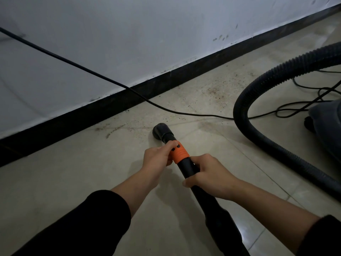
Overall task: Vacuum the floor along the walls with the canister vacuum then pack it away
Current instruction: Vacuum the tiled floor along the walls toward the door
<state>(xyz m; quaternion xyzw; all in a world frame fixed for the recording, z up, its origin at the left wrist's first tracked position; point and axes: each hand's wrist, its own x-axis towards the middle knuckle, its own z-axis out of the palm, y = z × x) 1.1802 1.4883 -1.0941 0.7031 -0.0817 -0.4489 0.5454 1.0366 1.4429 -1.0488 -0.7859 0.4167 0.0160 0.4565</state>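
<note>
The black wand [214, 209] is gripped by the right hand [208, 174], fingers curled round it. The left hand [158, 157] wraps its fingers round the orange collar [180, 154]; the nozzle [161, 130] is down at the floor [92, 182].

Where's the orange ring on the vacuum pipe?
Head view, near centre: the orange ring sits on the black wand, held by the left hand, the right hand just behind it.
</note>
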